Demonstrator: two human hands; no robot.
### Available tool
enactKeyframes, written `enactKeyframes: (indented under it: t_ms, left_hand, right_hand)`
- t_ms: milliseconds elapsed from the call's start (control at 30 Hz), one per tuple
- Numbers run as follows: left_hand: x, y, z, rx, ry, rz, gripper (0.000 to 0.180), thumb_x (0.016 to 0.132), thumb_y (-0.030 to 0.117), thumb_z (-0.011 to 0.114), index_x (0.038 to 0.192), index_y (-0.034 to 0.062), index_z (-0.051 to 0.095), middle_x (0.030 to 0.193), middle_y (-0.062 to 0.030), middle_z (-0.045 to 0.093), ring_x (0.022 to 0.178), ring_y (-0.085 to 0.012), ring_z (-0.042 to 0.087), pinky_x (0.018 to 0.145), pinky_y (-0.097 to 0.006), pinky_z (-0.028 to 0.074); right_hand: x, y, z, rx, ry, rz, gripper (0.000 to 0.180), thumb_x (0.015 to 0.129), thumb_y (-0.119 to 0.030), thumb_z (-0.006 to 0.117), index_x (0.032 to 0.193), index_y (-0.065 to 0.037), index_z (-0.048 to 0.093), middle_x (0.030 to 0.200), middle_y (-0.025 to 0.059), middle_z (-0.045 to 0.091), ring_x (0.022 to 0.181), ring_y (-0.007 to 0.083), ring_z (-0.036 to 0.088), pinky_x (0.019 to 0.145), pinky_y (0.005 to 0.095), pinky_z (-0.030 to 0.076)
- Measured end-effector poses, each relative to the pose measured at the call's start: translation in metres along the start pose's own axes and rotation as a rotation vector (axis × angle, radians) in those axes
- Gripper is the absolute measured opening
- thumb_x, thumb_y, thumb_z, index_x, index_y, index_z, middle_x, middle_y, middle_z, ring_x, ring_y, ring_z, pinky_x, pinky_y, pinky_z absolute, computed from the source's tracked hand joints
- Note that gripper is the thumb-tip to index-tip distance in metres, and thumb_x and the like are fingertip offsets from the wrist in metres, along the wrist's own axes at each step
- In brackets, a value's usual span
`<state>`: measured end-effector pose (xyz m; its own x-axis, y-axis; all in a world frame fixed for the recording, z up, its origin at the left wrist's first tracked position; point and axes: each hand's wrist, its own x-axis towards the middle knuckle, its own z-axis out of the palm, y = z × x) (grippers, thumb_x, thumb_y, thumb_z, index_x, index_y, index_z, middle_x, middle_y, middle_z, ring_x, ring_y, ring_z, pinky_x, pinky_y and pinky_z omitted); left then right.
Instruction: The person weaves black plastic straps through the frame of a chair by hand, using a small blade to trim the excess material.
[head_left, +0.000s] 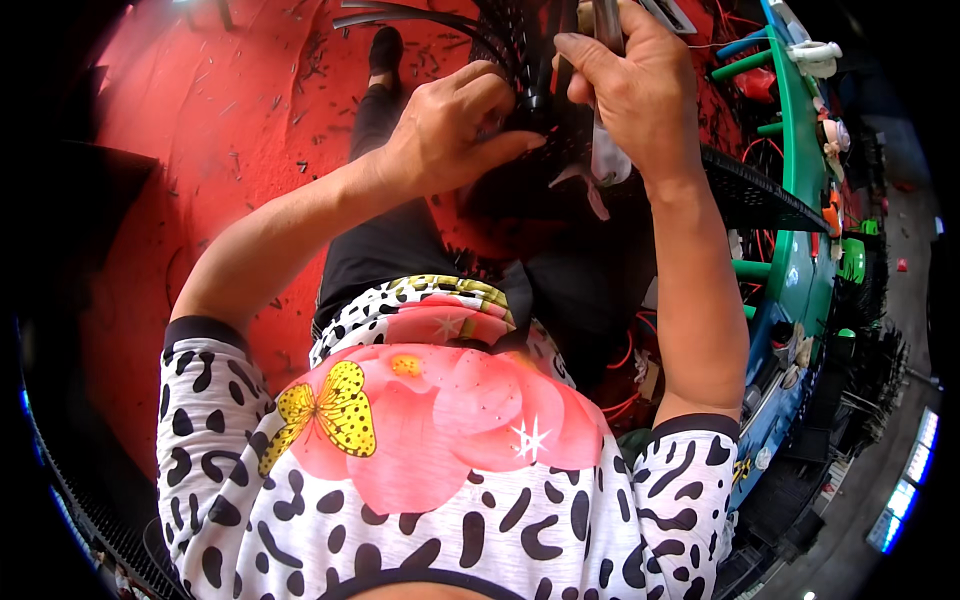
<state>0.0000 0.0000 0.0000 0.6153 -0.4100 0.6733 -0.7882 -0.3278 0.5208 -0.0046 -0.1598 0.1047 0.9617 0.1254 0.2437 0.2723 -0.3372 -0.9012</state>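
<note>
At the top centre my left hand (pixel 455 130) is closed, its fingers curled against a dark woven piece (pixel 533 75) of black strips, with the thumb stretched along its near side. Long loose black strips (pixel 420 17) fan out from it toward the upper left. My right hand (pixel 640 95) grips a flat silvery tool (pixel 608 150) whose rounded, pale end hangs below the fingers. Beside that end dangles a pinkish-grey scrap of ribbon or cloth (pixel 583 190). The tool's upper end runs out of the picture, so its exact kind cannot be made out.
Dark clippings lie scattered over the red floor (pixel 250 120). To my right stands a black perforated panel (pixel 765 190), and beyond it a green frame (pixel 800 130) with red cords and small items along it. A shoe (pixel 385 52) shows at the upper left.
</note>
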Motion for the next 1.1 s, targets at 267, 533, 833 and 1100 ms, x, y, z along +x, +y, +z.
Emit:
enactKeyframes:
  t_ms: [267, 533, 833, 1100]
  left_hand:
    - [-0.002, 0.002, 0.003, -0.057, 0.033, -0.014, 0.026, 0.070, 0.010, 0.076, 0.074, 0.0000, 0.052, 0.074, -0.0073, 0.050, 0.057, -0.0161, 0.055, 0.049, -0.025, 0.046]
    - [-0.004, 0.005, 0.007, -0.048, 0.055, -0.032, 0.026, 0.071, 0.009, 0.075, 0.073, 0.0002, 0.051, 0.073, -0.0074, 0.049, 0.056, -0.0153, 0.054, 0.051, -0.025, 0.044]
    - [-0.012, 0.004, 0.010, -0.132, 0.081, -0.071, 0.026, 0.071, 0.008, 0.075, 0.076, -0.0006, 0.051, 0.078, -0.0078, 0.049, 0.060, -0.0149, 0.053, 0.053, -0.025, 0.045]
    - [-0.026, -0.001, 0.015, -0.073, 0.063, -0.104, 0.029, 0.070, 0.010, 0.076, 0.081, 0.0004, 0.051, 0.078, -0.0060, 0.048, 0.060, -0.0129, 0.050, 0.053, -0.025, 0.044]
  right_hand:
    - [0.016, 0.009, 0.000, -0.106, -0.127, 0.162, 0.004, 0.080, -0.004, 0.058, 0.080, -0.001, 0.055, 0.060, 0.0015, 0.055, 0.047, 0.0085, 0.052, 0.044, 0.0226, 0.041]
    - [0.017, 0.016, 0.001, -0.112, -0.147, 0.170, 0.007, 0.080, -0.006, 0.060, 0.079, 0.000, 0.057, 0.060, 0.0024, 0.055, 0.048, 0.0089, 0.053, 0.045, 0.0238, 0.042]
    - [0.017, 0.023, 0.007, -0.176, -0.166, 0.141, 0.008, 0.079, -0.007, 0.062, 0.079, 0.000, 0.058, 0.060, 0.0015, 0.055, 0.048, 0.0082, 0.051, 0.046, 0.0244, 0.042]
    - [0.021, 0.022, 0.010, -0.182, -0.158, 0.231, 0.007, 0.079, -0.003, 0.062, 0.079, -0.002, 0.055, 0.061, -0.0003, 0.052, 0.049, 0.0072, 0.049, 0.045, 0.0223, 0.040]
